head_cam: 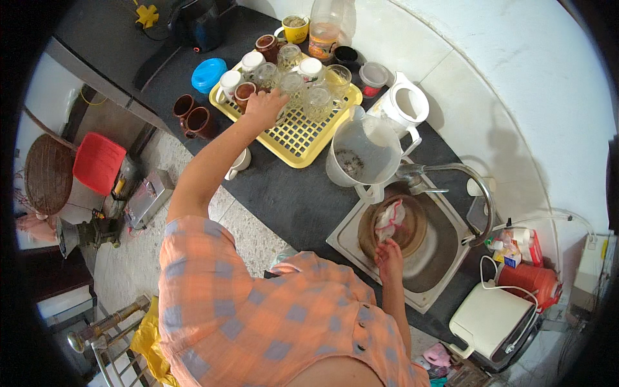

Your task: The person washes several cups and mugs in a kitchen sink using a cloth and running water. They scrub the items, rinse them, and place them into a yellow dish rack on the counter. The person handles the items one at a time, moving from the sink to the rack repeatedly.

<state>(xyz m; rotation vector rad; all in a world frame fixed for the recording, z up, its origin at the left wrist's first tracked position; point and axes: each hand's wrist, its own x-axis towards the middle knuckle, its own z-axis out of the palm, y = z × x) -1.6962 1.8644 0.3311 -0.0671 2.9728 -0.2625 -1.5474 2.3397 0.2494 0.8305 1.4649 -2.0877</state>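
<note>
My left hand (265, 110) reaches over a yellow plastic tray (301, 158) with a grid base. Its fingers are among the upturned cups, beside a brown mug (244, 91) and a clear glass (291, 86); whether they grip one is hidden. Over the steel sink (440, 285), my right hand (389, 261) has its fingertips closed on a white cloth (390, 217) with a red edge. Beneath the cloth, a round brown basin (420, 237) sits in the sink. White mugs (229, 81) and another clear glass (318, 102) stand on the tray.
A translucent plastic jug (375, 150) with dark residue stands between tray and sink, next to a white jug (411, 104). The curved faucet (478, 186) arches over the sink. Two brown mugs (199, 122) and a white cup (240, 163) line the counter's near edge. A blue-lidded container (208, 73) sits left.
</note>
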